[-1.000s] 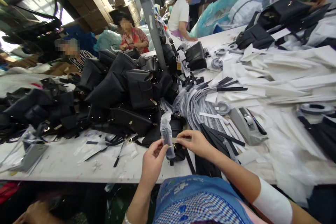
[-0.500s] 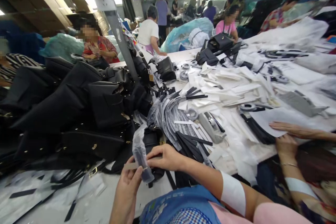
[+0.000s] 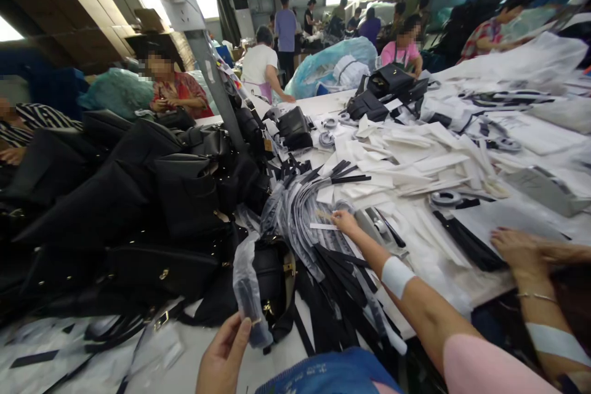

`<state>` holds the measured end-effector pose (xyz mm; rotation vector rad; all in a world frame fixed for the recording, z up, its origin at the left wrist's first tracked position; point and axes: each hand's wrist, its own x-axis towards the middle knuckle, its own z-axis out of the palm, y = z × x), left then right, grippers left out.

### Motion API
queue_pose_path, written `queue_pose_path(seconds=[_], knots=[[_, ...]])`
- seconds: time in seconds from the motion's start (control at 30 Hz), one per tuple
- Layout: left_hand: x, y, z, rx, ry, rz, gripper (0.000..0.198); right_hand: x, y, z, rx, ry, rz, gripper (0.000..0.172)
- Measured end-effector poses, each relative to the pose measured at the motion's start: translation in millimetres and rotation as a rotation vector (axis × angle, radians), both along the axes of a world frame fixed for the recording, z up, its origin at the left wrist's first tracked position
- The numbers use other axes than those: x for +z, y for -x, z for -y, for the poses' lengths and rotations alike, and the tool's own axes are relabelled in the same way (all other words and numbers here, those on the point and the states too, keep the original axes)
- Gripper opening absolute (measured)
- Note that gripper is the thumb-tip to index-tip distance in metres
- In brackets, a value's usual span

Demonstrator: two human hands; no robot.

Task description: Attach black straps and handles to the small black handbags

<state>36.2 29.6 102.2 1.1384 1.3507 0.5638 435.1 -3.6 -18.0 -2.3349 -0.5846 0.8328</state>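
Between the thumb and fingers of my left hand [image 3: 225, 348] is a plastic-wrapped strap [image 3: 250, 295], held upright in front of a black bag [image 3: 263, 271] with gold clasps. My right hand [image 3: 345, 220] reaches out over the bundle of wrapped straps [image 3: 295, 209], beside a grey tape dispenser [image 3: 379, 231]. Its fingers are pressed together near a white strip [image 3: 324, 227] and a small tan piece; what they hold is too small to tell. Loose black straps [image 3: 337, 295] fan out below that arm.
Black bags [image 3: 115, 197] are heaped at the left beside a grey post [image 3: 215, 80]. White paper pieces [image 3: 415, 154] cover the table's middle. At the right, a co-worker's hands [image 3: 519, 249] rest on a white sheet [image 3: 489, 221]. More people work behind.
My right hand has left the wrapped strap and moved forward and right to the strap bundle. The tan strip is no longer at my left fingers. The co-worker's hands have shifted slightly right.
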Motion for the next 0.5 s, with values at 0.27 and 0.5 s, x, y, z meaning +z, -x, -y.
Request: queue_pose_path(seconds=[0.27, 0.5], knots=[[3.5, 1, -4, -0.004, 0.003, -0.009, 0.054, -21.8, -30, -23, 0.041, 0.052, -0.192, 0.029], [18.4, -7, 0, 0.071, -0.066, 0.019, 0.049, 25.1, -12, 21, 0.044, -0.326, -0.272, 0.036]])
